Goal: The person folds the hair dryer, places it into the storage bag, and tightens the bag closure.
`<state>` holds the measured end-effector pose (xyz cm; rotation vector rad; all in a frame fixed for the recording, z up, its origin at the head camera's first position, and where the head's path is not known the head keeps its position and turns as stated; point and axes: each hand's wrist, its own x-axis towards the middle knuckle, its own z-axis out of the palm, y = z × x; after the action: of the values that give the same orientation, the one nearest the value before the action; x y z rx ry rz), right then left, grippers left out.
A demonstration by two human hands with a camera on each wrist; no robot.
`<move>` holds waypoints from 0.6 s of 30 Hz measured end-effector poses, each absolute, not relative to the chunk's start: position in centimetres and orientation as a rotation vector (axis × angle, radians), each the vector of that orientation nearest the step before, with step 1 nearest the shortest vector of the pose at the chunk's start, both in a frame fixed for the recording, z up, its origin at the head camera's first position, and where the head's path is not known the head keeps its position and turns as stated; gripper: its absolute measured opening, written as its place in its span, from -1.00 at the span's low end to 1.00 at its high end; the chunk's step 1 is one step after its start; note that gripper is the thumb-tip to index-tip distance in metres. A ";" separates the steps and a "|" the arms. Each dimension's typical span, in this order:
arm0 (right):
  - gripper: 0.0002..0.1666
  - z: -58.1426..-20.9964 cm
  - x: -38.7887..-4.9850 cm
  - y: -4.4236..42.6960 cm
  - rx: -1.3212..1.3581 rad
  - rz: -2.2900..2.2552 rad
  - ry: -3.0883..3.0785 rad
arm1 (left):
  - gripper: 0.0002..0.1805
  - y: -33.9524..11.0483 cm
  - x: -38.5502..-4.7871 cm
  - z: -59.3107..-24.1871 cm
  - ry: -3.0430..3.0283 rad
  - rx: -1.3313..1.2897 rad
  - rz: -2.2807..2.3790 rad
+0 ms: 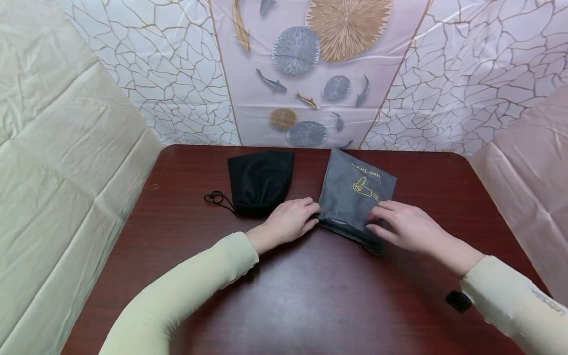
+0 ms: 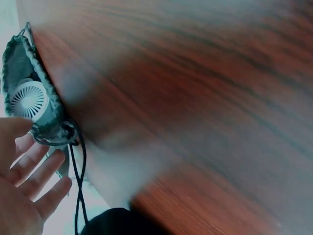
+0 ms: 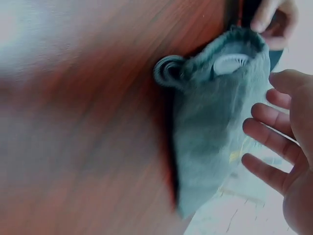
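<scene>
A grey drawstring bag (image 1: 348, 195), printed "Hair Dryer" in yellow, lies at the back of the table with its mouth toward me. In its open mouth a round white slotted end (image 2: 29, 100) of a hair dryer shows; the rest is hidden by cloth. My left hand (image 1: 290, 219) pinches the bag's left corner by the mouth, other fingers spread below. My right hand (image 1: 408, 227) hovers at the bag's right side, fingers loosely bent and apart from each other, gripping nothing. The bag's black cord (image 3: 168, 73) is looped beside the mouth.
Left of the grey bag lies a black drawstring pouch (image 1: 262, 180), its cord (image 1: 217, 198) trailing left. The dark red-brown table (image 1: 293, 305) meets a patterned cloth wall (image 1: 306, 88) at the back. Pale cloth panels (image 1: 49, 162) stand at both sides.
</scene>
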<state>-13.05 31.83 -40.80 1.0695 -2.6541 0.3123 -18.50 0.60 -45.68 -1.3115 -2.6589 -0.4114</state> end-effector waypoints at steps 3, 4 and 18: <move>-0.81 -41.1 -11.8 33.4 0.934 0.308 -2.756 | -0.78 0.3 -18.7 -45.8 -2.666 -1.298 -0.381; -0.81 -41.3 -11.5 33.9 0.895 0.304 -2.790 | -0.78 0.2 -18.8 -45.9 -2.667 -1.297 -0.371; -0.75 -45.4 -9.9 34.2 0.865 0.295 -2.786 | -0.92 0.2 -19.0 -46.1 -2.589 -1.309 -0.309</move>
<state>-9.93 34.20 -45.40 0.8647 -2.7855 0.2953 -18.96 0.21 -46.08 -1.3091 -2.5890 -0.3094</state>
